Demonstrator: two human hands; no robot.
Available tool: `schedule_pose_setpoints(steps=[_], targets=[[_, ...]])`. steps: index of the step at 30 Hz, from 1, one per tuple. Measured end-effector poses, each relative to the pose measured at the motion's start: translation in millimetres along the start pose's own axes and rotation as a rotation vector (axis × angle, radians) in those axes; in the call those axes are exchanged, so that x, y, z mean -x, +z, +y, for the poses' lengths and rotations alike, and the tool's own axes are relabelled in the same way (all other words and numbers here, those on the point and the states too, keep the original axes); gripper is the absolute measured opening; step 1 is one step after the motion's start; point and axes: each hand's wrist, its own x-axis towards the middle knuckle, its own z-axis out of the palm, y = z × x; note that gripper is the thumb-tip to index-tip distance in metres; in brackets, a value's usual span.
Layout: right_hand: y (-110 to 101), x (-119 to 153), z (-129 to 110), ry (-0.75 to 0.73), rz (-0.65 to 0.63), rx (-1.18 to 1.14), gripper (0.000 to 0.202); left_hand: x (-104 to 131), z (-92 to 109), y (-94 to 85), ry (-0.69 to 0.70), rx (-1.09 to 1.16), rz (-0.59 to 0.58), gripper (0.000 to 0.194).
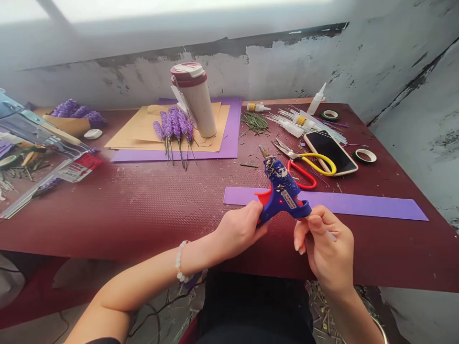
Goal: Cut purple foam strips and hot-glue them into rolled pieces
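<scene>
My left hand (238,229) is closed around the handle of a blue hot glue gun (281,188), by its red trigger. The gun's nozzle points up and away, its barrel is crusted with residue, and a small red light glows on its side. Behind the gun, my right hand (328,248) pinches a translucent glue stick (332,235) at the rear opening. How far the stick sits inside the gun is hidden by my fingers. A long purple paper strip (376,205) lies flat on the table beyond my hands.
Scissors (304,160) and a phone (332,152) lie right of the gun. Purple flowers (174,125) and a tumbler (199,105) rest on brown paper sheets (132,129). Green stems (255,122), glue bottles (317,99) and tape rolls (365,155) are at the back right.
</scene>
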Motion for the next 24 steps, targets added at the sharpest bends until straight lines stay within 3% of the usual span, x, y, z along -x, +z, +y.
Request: schedule_pose_setpoints(steps=[3, 5, 9, 13, 17, 24], targets=[[0.1, 0.6, 1.5, -0.024, -0.019, 0.078, 0.044, -0.1, 0.8, -1.0, -0.119, 0.066, -0.079, 0.008], [-0.8, 2.6, 3.1, -0.130, 0.005, 0.262, 0.043, -1.9, 0.4, -3.6, -0.249, 0.148, -0.148, 0.006], [-4.7, 4.8, 3.1, -0.570, 0.200, 0.877, 0.015, -7.1, -4.0, -10.1, -0.393, 0.253, -0.222, 0.005], [-3.7, 3.0, -2.6, -0.919, 0.172, 1.260, 0.007, -6.5, -7.3, -9.3, -0.389, 0.222, -0.192, 0.007], [4.2, 4.7, -4.7, -0.943, 0.254, 1.387, 0.013, -2.5, -5.8, -4.3, -0.294, 0.128, -0.082, 0.009], [6.2, 7.4, -3.2, -0.804, 0.200, 1.310, 0.035, -0.4, -6.7, 0.3, -0.197, 0.070, -0.014, 0.009]])
